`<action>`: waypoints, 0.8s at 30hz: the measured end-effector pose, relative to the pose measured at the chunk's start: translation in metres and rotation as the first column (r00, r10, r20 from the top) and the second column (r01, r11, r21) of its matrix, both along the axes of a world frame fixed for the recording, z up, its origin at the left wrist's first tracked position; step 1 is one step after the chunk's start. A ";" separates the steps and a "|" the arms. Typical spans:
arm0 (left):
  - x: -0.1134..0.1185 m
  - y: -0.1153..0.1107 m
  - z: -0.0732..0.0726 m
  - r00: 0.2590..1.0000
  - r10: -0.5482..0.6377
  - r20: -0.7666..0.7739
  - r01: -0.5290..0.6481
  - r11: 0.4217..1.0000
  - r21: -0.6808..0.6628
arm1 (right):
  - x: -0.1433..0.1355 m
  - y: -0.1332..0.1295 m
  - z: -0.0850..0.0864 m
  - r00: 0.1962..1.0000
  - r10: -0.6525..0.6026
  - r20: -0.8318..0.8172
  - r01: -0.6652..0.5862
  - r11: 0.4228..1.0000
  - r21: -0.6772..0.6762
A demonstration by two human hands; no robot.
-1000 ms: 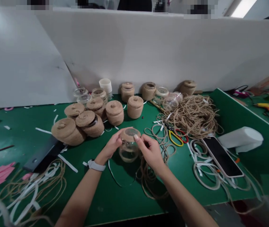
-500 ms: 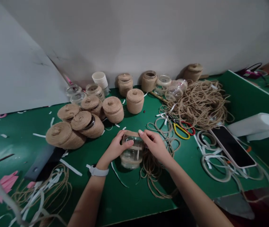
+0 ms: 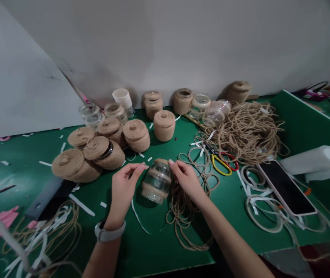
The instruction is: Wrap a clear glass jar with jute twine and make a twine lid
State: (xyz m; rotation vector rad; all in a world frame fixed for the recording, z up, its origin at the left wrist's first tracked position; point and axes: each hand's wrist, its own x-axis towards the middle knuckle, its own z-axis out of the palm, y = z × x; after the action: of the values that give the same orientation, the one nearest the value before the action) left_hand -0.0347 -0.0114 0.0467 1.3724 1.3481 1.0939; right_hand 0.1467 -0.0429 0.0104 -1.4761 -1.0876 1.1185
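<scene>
A clear glass jar (image 3: 157,181) with tan bands round it lies tilted near the table's front, its mouth toward me. My right hand (image 3: 186,177) pinches the banded upper right edge of the jar. To the left of the jar, my left hand (image 3: 126,185) is closed in a pinch, thumb against forefinger, apart from the glass. Whatever is between those fingertips is too small to make out. Loose twine (image 3: 184,216) lies beside the jar, under my right hand and forearm.
Several twine-wrapped jars (image 3: 136,135) stand at left and back. Scissors (image 3: 221,164), a large twine heap (image 3: 249,129), tape rolls (image 3: 265,212), a phone (image 3: 288,187) and a white roll (image 3: 315,162) lie right. White paper cups (image 3: 122,98) stand behind.
My left hand has let go of the jar and moved left, its fingers now pinched. The jar has tipped, its lower end shifting left, while my right hand stays at its edge.
</scene>
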 end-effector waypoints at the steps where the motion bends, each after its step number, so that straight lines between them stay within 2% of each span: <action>1: 0.000 -0.001 0.001 1.000 -0.001 0.000 0.001 1.000 0.000 | 0.000 0.000 0.000 1.000 -0.002 0.000 0.002 1.000 0.002; 7: 0.004 -0.004 0.003 0.999 -0.025 0.036 0.024 0.999 0.036 | 0.000 -0.001 0.000 1.000 0.006 0.026 -0.007 1.000 0.016; 10: 0.005 -0.011 0.009 0.978 -0.067 -0.200 0.096 0.986 0.138 | 0.000 -0.001 -0.001 0.999 0.006 0.045 -0.007 1.000 0.019; 12: 0.010 -0.019 0.011 0.905 -0.079 -0.417 0.187 0.956 0.224 | -0.001 -0.001 -0.001 0.999 0.005 0.035 -0.006 1.000 0.023; 14: 0.017 -0.029 0.010 0.804 -0.111 -0.584 0.298 0.925 0.235 | -0.002 0.000 0.000 1.000 0.006 0.015 -0.006 0.999 0.033; 18: 0.028 -0.046 -0.004 0.635 -0.157 -0.756 0.484 0.844 0.231 | 0.000 -0.001 0.001 1.000 0.026 0.013 -0.027 0.999 0.047; 21: 0.027 -0.048 -0.015 0.588 -0.093 -0.803 0.506 0.817 0.276 | 0.005 -0.003 0.000 0.997 0.039 0.069 -0.042 0.998 0.050; 24: 0.022 -0.044 -0.021 0.596 -0.069 -0.800 0.502 0.810 0.304 | 0.008 -0.007 -0.001 0.988 0.020 0.155 -0.029 0.998 0.055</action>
State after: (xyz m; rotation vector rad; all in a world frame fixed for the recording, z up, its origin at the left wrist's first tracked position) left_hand -0.0129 -0.0552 0.0255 2.5799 1.3274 0.6354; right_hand 0.1551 -0.0494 0.0094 -1.5271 -1.2372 0.9943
